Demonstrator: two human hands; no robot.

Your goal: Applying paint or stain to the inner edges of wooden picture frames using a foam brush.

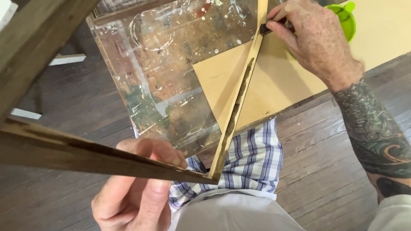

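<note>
Wooden frame slants over the paint-spattered surface, its corner jutting past the near edge. Left hand grips its lower rail; right hand pinches a small dark tool against the upper rail, beside a green cup.

— Where is the camera looking from?
— From the person's head, aimed steeply down past the chest at the work table and the plank floor.
— How close?
— Very near: the wooden frame crosses the whole view, its nearest rail blurred. The left hand sits low, the right hand at the top edge.
— Another view?
— Only this one.
</note>
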